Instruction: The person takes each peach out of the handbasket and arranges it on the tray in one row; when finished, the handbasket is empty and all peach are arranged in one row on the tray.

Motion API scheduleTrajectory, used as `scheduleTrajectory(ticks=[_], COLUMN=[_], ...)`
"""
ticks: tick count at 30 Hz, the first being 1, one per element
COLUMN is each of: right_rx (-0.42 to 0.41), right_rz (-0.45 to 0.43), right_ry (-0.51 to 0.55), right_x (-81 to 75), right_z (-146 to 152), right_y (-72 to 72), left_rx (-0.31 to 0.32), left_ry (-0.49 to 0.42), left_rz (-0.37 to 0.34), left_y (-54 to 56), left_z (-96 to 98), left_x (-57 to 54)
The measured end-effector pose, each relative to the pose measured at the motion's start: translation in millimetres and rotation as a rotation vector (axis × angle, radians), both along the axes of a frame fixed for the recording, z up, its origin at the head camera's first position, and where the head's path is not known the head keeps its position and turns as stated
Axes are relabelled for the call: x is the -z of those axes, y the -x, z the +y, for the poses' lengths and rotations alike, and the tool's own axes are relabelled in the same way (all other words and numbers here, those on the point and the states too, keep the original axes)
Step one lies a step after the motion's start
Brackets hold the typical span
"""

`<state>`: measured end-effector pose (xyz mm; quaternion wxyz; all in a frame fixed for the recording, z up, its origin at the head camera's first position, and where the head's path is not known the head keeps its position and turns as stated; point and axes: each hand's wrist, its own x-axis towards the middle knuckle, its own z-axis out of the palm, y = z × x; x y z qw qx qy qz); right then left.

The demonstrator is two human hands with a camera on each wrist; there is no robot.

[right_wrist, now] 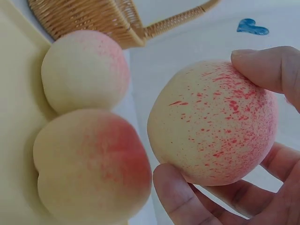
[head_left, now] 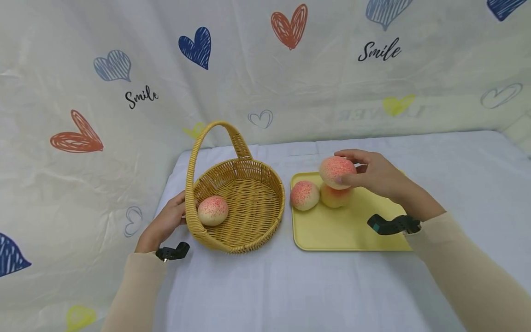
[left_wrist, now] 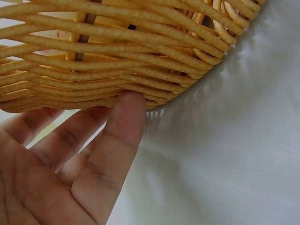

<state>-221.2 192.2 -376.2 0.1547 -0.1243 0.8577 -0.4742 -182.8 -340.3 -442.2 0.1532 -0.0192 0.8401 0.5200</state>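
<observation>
Left sleeve point(head_left: 137, 290): foreground.
Left hand point(head_left: 167, 222): grasping basket point(head_left: 249, 216) at its left wall.
Basket contents: lone peach point(head_left: 213, 210), left side.
Tray point(head_left: 327, 237): speckled peach point(head_left: 304, 195) beside blushed peach point(head_left: 335, 197).
Held peach point(head_left: 337, 171): above the tray's left part; judged light, slightly yielding, easily dented; best taken round its widest girth.
Right hand point(head_left: 375, 174): thumb and fingertips pinching held peach.

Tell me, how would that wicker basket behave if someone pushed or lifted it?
The wicker basket is probably light for its size, since gaps show between its woven strands. It looks fairly stiff: the handle stands arched overhead. Pushed, it would likely slide rather than tip, given its broad floor, though the rounded peach inside might roll.
</observation>
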Motion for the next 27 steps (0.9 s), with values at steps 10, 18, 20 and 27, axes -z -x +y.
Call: scheduleTrajectory(ticks=[10,18,20,27], right_rx=[0.045,0.109,0.118,0.156], right_rz=[0.012,-0.012,-0.016,-0.035], right_ry=[0.102,0.108,0.103,0.078], right_x=[13.6,18.0,20.6,32.9], right_z=[22.5,37.9,41.6,52.7], right_y=[-1.5,-5.0,-5.7,-7.3], left_rx=[0.012,0.015,0.016,0.003], left_ry=[0.001,-0.009,-0.007,-0.005], left_rz=[0.009,0.006,0.01,0.014], left_y=[-0.3,-0.2,-0.4,-1.5], left_z=[-0.3,-0.7,-0.1,1.9], left_x=[0.6,1.8,1.4,-0.3])
